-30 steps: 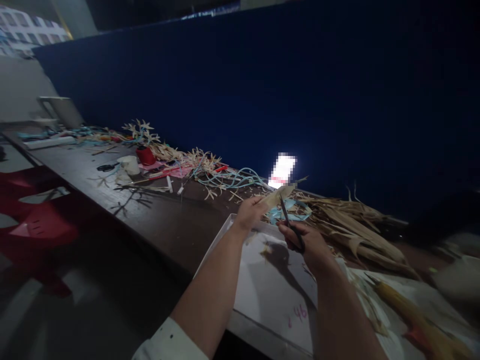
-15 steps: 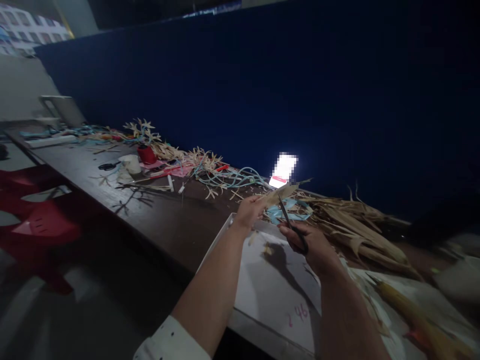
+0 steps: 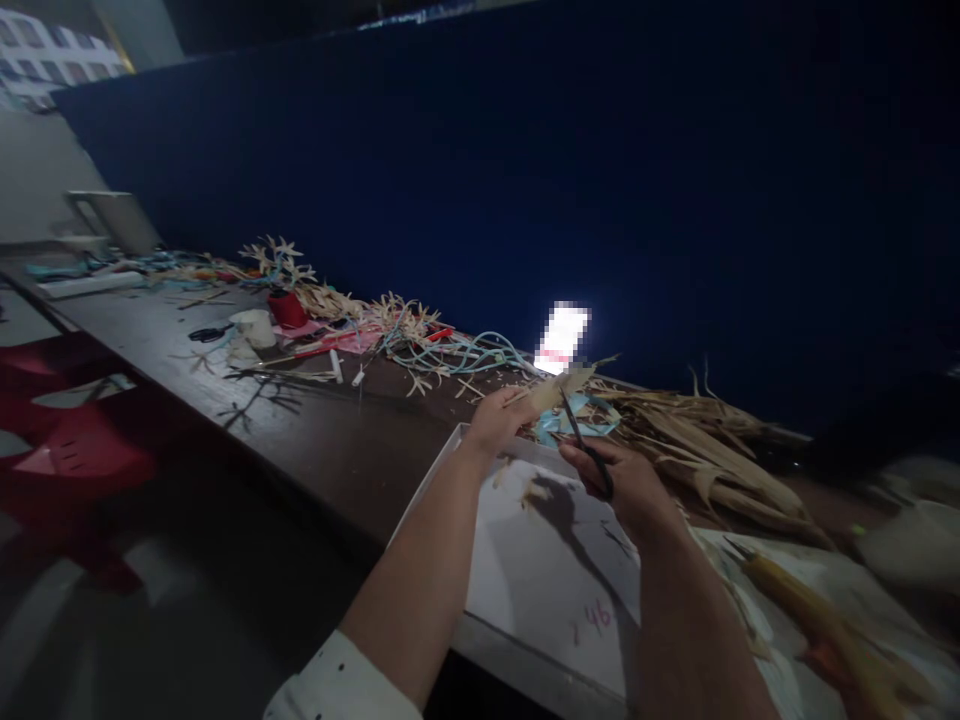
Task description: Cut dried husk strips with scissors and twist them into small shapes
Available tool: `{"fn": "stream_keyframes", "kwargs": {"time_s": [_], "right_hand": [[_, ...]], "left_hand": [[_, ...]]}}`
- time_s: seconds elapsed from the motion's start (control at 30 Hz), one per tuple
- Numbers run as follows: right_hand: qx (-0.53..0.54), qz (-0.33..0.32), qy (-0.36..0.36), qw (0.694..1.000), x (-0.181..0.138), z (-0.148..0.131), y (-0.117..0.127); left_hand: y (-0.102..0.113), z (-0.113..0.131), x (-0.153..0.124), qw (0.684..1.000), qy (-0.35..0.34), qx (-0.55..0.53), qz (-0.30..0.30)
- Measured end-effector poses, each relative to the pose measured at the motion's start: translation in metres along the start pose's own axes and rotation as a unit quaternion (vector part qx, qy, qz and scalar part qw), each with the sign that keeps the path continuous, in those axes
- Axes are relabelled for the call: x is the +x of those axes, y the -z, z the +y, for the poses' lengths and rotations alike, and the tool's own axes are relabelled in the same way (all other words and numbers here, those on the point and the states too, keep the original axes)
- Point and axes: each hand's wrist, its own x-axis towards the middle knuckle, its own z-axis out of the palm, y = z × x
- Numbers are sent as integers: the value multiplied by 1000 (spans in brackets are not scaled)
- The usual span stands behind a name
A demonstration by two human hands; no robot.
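Slantwise, scissors [image 3: 577,430] point forward-left; pale strip [image 3: 551,393] runs forward-right.

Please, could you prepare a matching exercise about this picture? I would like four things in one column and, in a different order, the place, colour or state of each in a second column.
Column 1
1. left hand
2. right hand
3. spool
4. tray

Column 2
A. white, with pink writing
B. holding a pale leaf-like piece
C. red, on the table
D. holding scissors

Right pairs: 1-B; 2-D; 3-C; 4-A
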Motion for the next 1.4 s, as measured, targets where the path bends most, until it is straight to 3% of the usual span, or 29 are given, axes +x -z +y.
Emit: {"fn": "stream_keyframes", "kwargs": {"time_s": [0.13,0.33,0.47,0.67,0.87,1.4], "right_hand": [[1,39,-21,999,1,0,-1],[24,22,-37,999,3,3,0],[5,6,-35,999,3,2,0],[-2,-36,-27,999,0,-2,-9],[-8,-76,-23,997,-3,-9,-19],[-16,-39,-25,999,-5,-15,-20]], "left_hand": [[4,-4,-1,998,-2,45,-45],[7,-3,-2,997,4,47,-63],[4,2,0,998,39,-41,-30],[1,8,0,985,34,-162,42],[0,9,-1,985,46,-160,36],[-1,7,-1,989,43,-139,15]]}}
